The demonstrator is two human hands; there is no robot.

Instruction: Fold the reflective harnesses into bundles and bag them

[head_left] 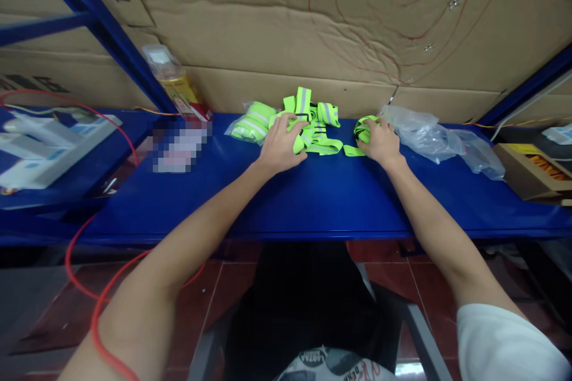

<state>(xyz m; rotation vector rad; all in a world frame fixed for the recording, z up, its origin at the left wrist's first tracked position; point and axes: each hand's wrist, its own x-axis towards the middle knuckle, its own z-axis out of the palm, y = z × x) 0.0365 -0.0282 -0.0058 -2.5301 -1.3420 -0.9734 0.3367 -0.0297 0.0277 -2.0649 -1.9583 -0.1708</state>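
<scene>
A heap of neon-yellow reflective straps (319, 131) with silvery stripes and dark buckles lies at the back of the blue table. At its left side, my left hand (282, 144) has its fingers curled around part of a strap. Further right, my right hand (382, 140) grips a smaller rolled reflective strap (364, 128), with one flat end sticking out to the left on the tabletop. Just left of my left hand lies a clear bag with a folded neon-yellow reflective strap (254, 122) in it. My fingertips are partly hidden.
Crumpled clear plastic bags (424, 134) lie right of my right hand, before an open cardboard box (536, 172). A bottle with a yellow label (179, 86) stands back left. A red hose (74, 262) loops at left. Cardboard (268, 30) walls the back of the blue table (339, 202).
</scene>
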